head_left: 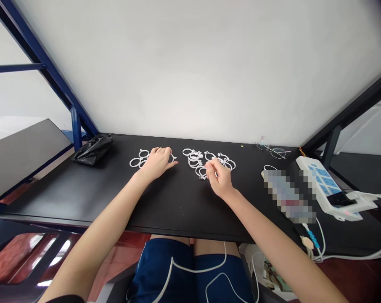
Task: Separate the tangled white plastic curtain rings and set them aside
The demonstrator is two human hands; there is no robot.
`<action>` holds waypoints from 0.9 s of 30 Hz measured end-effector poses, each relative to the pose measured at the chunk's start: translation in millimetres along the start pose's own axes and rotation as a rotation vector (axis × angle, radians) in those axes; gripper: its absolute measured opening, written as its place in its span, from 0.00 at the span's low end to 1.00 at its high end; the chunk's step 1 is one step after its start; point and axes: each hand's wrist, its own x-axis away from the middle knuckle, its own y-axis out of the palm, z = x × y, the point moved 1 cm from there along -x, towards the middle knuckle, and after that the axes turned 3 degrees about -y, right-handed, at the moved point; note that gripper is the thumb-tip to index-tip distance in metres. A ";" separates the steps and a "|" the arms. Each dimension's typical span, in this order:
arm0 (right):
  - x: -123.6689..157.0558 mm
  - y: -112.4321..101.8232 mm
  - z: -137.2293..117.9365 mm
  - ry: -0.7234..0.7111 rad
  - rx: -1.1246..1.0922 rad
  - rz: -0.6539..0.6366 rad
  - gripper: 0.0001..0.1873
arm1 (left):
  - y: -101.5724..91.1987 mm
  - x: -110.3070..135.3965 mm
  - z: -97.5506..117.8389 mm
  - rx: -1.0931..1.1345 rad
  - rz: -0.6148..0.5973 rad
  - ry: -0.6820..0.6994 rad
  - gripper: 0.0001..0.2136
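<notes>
White plastic rings with small knobbed open ends lie in groups on the black table (181,202). Over the left group of rings (135,162) rests my left hand (157,162), palm down, thumb stretched away from the fingers; part of the rings is hidden beneath it. My right hand (219,176) is closed, thumb and forefinger pinched at the edge of a white ring (203,171) in the right group. More rings (230,163) show just behind that hand, and a tangled cluster of rings (195,159) lies between both hands.
A crumpled black plastic bag (94,150) lies at the back left. To the right are eyeglasses (278,153), a blurred phone-like object (288,198) and a white power strip (327,185) with plugged-in cables. A white cable (199,270) hangs across my lap.
</notes>
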 end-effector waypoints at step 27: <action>0.9 5.2 -4.8 0.091 -0.059 0.028 0.12 | 16.5 4.5 54.5 0.307 -0.053 0.202 0.26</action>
